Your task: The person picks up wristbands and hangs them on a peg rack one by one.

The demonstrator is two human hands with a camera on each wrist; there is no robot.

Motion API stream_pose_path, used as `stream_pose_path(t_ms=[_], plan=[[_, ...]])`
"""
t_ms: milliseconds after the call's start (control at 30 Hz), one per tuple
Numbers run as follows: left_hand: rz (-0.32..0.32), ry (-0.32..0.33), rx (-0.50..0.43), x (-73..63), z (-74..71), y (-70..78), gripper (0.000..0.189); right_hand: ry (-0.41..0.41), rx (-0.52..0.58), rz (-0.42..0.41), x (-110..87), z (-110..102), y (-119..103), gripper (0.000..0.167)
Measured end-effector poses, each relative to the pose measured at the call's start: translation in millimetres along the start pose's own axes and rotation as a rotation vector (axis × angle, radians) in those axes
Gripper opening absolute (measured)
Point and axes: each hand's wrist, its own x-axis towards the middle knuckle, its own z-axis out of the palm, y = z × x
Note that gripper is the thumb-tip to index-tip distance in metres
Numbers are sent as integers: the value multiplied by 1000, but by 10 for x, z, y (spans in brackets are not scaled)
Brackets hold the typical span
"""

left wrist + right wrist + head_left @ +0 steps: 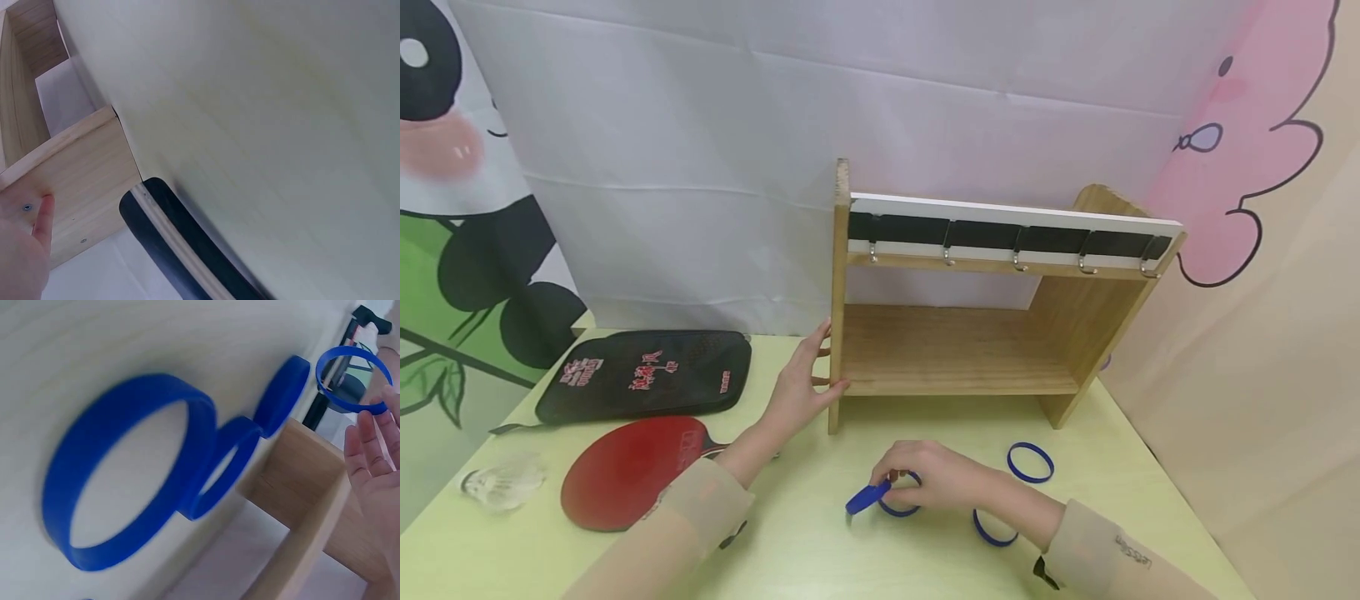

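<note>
A blue silicone wristband point(865, 497) is pinched between the thumb and fingers of my right hand point(934, 477), low over the table. The right wrist view shows this held wristband point(326, 395) tilted up at the fingertips of the right hand point(381, 450). Another blue wristband point(898, 512) lies beneath that hand, partly hidden by it. My left hand point(796, 387) touches the left side panel point(838, 275) of a wooden rack, its thumb at the front edge. One of its fingers point(44, 219) presses straight against the panel's outer face in the left wrist view.
Two more blue wristbands point(1031, 462) lie right of the hand, one partly behind the forearm. The rack carries a row of metal hooks point(1019, 260). At left are a black paddle case point(651, 375), a red table tennis paddle point(625, 475) and a shuttlecock point(505, 483).
</note>
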Motion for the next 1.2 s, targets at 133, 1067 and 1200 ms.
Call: stream_pose_path(t_ms=[133, 1067, 1200], plan=[[-11, 1, 4, 0, 2, 11, 102, 59, -38, -50, -16, -98, -39, 16], [-19, 7, -16, 4, 7, 52, 102, 594, 26, -141, 75, -939, -419, 20], [-12, 14, -21, 0, 11, 43, 103, 697, 112, -111, 171, -1054, -491, 17]])
